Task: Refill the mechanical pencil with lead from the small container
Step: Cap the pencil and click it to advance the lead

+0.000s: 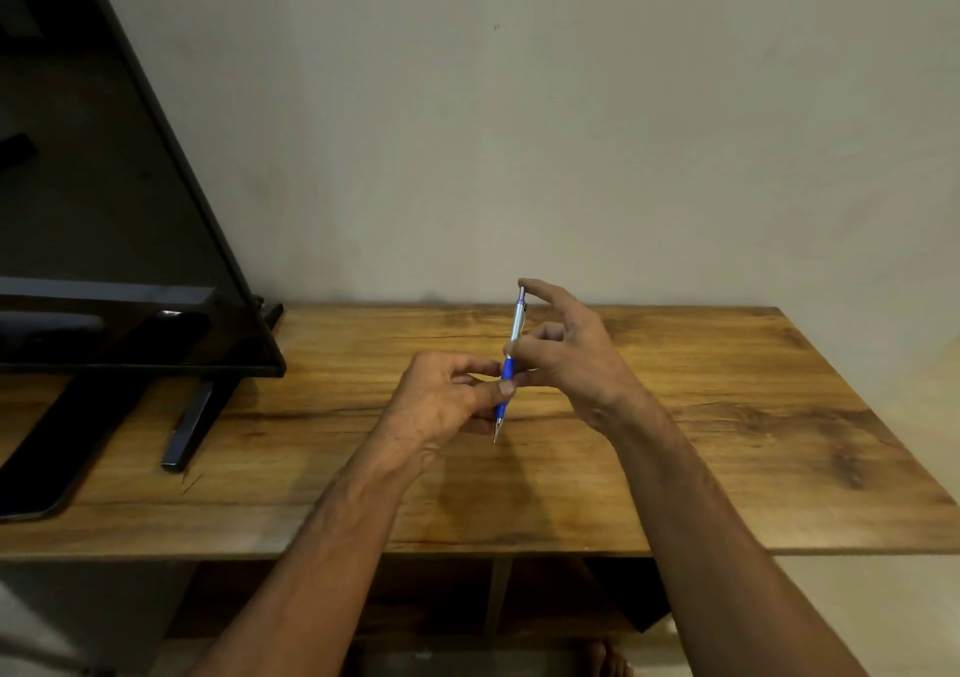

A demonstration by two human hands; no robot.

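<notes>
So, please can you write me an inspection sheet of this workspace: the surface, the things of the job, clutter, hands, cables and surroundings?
Surface: wooden table, bare across the middle and right.
Job's things: mechanical pencil, blue grip, silver barrel, held nearly upright above the table, tip down. Lead container: nothing seen.
Clutter: black monitor on its stand at the left of the table.
Hands: left hand pinches the blue grip; right hand holds the barrel, index finger on the top end.
Cables: nothing seen.
Surroundings: plain wall behind; a shelf under the table.
</notes>
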